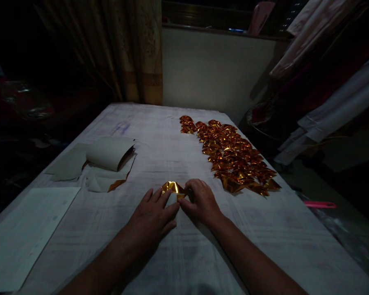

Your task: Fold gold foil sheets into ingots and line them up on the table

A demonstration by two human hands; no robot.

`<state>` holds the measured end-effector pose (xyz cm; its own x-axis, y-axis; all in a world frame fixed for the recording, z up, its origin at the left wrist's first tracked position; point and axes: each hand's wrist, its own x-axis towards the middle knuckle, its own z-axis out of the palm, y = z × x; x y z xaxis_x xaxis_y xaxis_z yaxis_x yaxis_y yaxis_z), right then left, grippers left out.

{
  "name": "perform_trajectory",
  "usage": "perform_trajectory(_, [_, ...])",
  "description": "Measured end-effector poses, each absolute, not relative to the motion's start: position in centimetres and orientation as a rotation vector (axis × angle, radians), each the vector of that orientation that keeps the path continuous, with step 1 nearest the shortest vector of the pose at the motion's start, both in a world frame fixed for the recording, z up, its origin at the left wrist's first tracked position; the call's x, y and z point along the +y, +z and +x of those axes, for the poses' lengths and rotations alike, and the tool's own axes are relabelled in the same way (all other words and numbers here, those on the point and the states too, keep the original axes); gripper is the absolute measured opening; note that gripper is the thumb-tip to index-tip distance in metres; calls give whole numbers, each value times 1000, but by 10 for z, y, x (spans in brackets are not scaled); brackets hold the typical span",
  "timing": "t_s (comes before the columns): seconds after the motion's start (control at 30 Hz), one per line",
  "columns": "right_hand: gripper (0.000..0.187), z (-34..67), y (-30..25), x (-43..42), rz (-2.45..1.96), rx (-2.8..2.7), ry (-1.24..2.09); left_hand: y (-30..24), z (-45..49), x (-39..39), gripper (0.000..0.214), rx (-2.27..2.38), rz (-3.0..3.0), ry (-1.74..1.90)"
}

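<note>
Near the middle of the table lies a partly folded sheet of gold foil paper [173, 187], with its pale backing showing at the near side. My left hand [155, 213] rests on its left part, fingers stretched out and spread over the paper. At its right edge my right hand [201, 200] pinches the paper between thumb and bent fingers. To the right lies a large group of folded gold foil pieces [230, 149] in rough rows. Some loose sheets with pale backs [110, 153], one of them curled, lie to the left.
A white sheet of paper [30, 229] lies at the near left of the cloth-covered table [160, 139]. A curtain [135, 49] and a wall [203, 65] stand behind it. Clothes [338, 106] hang at the right, above a pink handle [320, 204] beside the table edge.
</note>
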<state>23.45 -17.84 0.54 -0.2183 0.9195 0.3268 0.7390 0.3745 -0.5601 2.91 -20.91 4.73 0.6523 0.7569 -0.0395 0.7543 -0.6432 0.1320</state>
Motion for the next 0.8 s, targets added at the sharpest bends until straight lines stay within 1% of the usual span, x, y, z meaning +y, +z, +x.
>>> perform_trajectory(0.13, [23,235,7,-179,-1412,-2046,403,51,30,-209,47,1242,2702,48])
perform_trajectory(0.33, [19,240,2,-177,-1372,-2060,422,55,25,-207,28,1179,2696,83])
perform_trajectory(0.5, [23,241,0,-179,-1322,-2076,408,52,19,-206,12,1127,2645,238])
perform_trajectory(0.6, [21,242,1,-180,-1265,-2105,419,51,14,-204,2,1096,2576,366])
perform_trajectory(0.73, [17,242,3,-182,-1185,-2124,414,47,5,-197,15,1168,2427,583])
perform_trajectory(0.8, [19,242,2,-183,-1139,-2120,415,43,-1,-193,21,1233,2371,644])
